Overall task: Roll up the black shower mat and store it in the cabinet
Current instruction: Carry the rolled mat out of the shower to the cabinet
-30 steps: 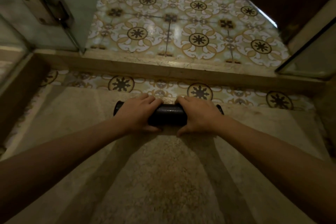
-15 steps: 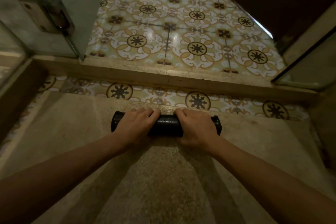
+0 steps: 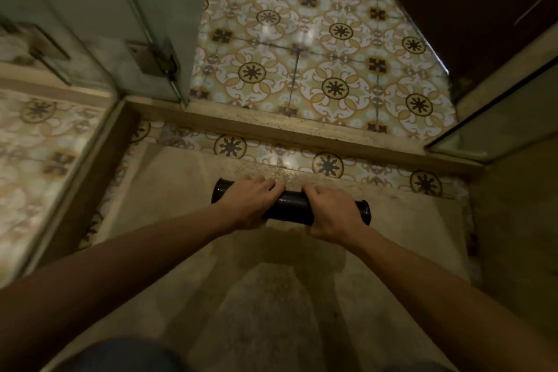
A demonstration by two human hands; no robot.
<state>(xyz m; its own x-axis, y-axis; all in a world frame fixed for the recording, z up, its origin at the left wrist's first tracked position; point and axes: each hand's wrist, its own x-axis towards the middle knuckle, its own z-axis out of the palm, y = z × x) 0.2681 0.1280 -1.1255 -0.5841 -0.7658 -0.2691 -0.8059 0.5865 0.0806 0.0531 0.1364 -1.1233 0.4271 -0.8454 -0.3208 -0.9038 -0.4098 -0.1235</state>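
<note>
The black shower mat (image 3: 289,206) is a tight horizontal roll, low over the beige speckled shower floor near its front edge. My left hand (image 3: 252,202) wraps over the roll's left part, fingers curled across the top. My right hand (image 3: 331,211) grips the right part the same way. Only the two round ends and a short middle stretch of the roll show between and beside my hands. No cabinet is identifiable in view.
A raised stone curb (image 3: 302,130) crosses just beyond the roll, with patterned floor tiles (image 3: 317,48) past it. A glass shower door with metal hinge (image 3: 157,60) stands at left, a glass panel (image 3: 498,118) at right, dark wooden furniture (image 3: 468,9) at far right.
Both hands stay closed on the rolled mat. The view has risen and pulled back, so more of the door, left ledge and far tiles shows; the roll tilts slightly down to the right.
</note>
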